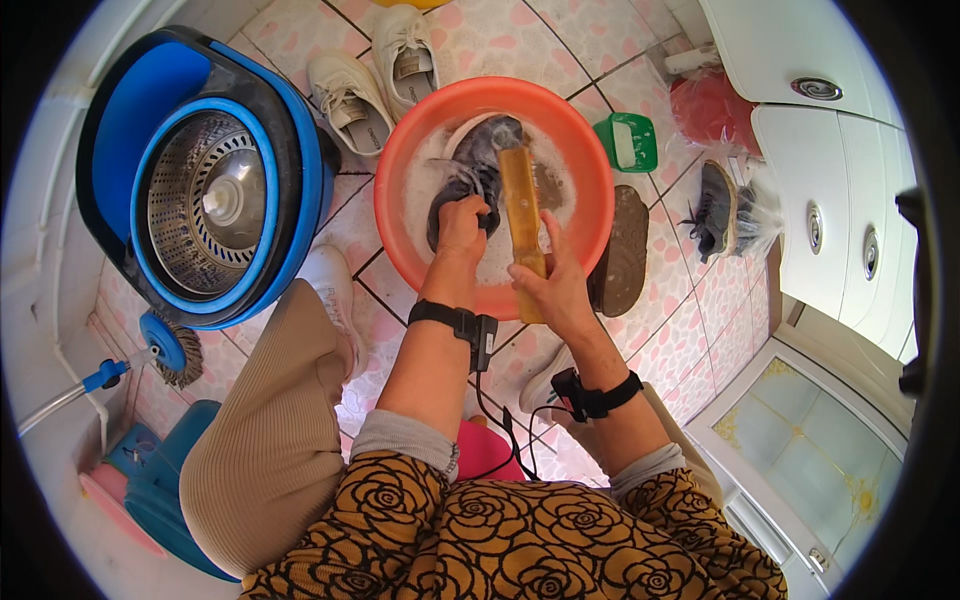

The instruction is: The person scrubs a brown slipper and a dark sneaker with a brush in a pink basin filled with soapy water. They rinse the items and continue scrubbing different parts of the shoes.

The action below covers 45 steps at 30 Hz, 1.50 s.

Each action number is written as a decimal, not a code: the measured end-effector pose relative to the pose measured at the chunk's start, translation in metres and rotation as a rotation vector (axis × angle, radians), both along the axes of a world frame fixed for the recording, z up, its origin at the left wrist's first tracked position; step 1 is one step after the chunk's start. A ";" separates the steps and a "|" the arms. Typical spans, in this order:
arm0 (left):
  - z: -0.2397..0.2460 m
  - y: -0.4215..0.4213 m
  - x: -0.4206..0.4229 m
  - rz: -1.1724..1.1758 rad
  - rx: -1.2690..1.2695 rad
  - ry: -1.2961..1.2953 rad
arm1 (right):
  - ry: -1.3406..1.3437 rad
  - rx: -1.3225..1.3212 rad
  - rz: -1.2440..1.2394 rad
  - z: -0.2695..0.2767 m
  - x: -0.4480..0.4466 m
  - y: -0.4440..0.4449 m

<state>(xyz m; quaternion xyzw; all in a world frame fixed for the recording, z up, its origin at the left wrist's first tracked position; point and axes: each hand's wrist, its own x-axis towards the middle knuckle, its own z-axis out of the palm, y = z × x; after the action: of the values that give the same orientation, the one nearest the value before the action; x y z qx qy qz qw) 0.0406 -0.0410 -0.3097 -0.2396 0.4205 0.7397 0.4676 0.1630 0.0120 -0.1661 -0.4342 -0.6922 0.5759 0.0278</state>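
An orange plastic basin with soapy, foamy water stands on the floor before me. Inside it lies a dark grey lace-up shoe with a pale sole edge, wet with suds. My left hand grips this shoe at its heel and opening. In my right hand is the handle of a yellowish scrubbing brush, its bristles facing right. The brush's far end is over the shoe's toe; whether it touches is hard to tell.
A blue spin mop bucket stands left, a mop head below it. White sneakers lie behind the basin. Right of it are a green container, a brown slipper sole, another grey shoe and white cabinets.
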 end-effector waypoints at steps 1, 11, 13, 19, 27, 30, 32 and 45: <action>0.003 -0.003 -0.001 -0.025 0.012 0.033 | -0.034 -0.019 -0.043 0.006 0.000 0.000; 0.029 0.005 -0.004 0.149 0.200 -0.268 | -0.114 0.341 0.249 -0.026 0.000 -0.012; 0.030 0.007 0.000 0.139 0.181 -0.245 | -0.214 0.423 0.299 -0.040 -0.018 0.005; 0.029 0.013 -0.008 0.124 0.095 -0.177 | -0.078 0.549 0.163 -0.052 -0.042 0.021; 0.035 0.009 0.014 0.076 0.102 -0.281 | -0.204 0.487 0.240 -0.043 -0.007 0.029; 0.032 0.015 0.027 0.090 0.060 -0.301 | -0.216 0.649 0.191 -0.075 -0.016 0.061; 0.029 0.019 0.032 0.138 -0.040 -0.304 | -0.308 0.652 0.198 -0.094 -0.015 0.067; 0.026 0.017 -0.003 0.245 0.017 -0.377 | -0.131 0.032 0.275 -0.069 -0.009 0.028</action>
<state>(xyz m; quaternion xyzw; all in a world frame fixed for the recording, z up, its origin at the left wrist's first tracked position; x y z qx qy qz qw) 0.0376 -0.0240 -0.2840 -0.4189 0.2871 0.7365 0.4468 0.1539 0.0397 -0.2352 -0.3713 -0.7545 0.5337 -0.0896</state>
